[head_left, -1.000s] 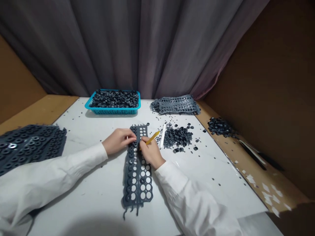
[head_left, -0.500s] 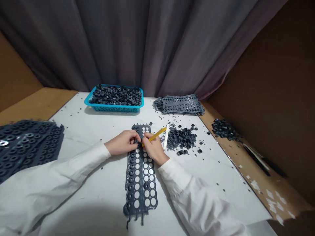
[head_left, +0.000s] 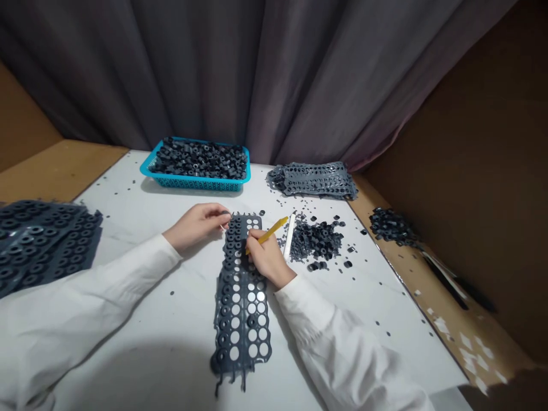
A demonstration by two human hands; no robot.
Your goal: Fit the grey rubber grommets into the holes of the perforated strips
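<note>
My right hand [head_left: 268, 258] rests on the upper part of a dark grey perforated rubber sheet [head_left: 240, 319], shut on a slim yellow pick [head_left: 269, 233] whose tip points into the sheet's holes. My left hand [head_left: 199, 225] hovers just off the sheet's top left corner, its fingertips pinched together. Whatever they hold is too small to make out. Many holes in the sheet carry dark rubber rings along its left side, while holes on the right show white table through them.
A blue basket [head_left: 194, 181] of dark rings stands at the back. Nearby lie a grey sheet stack [head_left: 314, 180], a loose ring pile [head_left: 314, 241], a white strip [head_left: 289, 237] and a dark sheet stack [head_left: 47, 245]. Rings and paper scraps litter the wooden ledge [head_left: 454, 319].
My left hand has moved up and left, off the sheet and away from my right hand. The view has tilted slightly, so the table sits higher in the frame.
</note>
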